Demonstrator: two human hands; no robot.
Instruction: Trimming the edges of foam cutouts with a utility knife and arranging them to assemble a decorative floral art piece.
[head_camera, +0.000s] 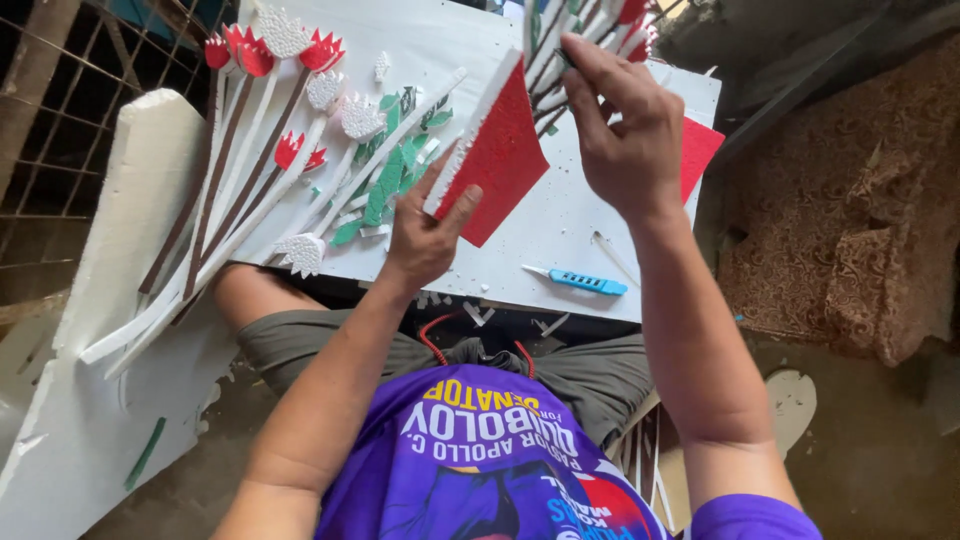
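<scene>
left hand (425, 235): fingers pinching one red foam sheet (495, 150), thumb on its lower edge, held tilted just above the tabletop (560, 225)

right hand (625, 125): fingers closed around a bunch of thin foam stems (560, 45); too bunched up to count

other red sheet (697, 150): one more, flat under the right wrist

cutter (585, 282): one blue one near the front edge

foam flowers (285, 50): roughly nine, red and white mixed

green leaves (385, 185): small pile
</scene>
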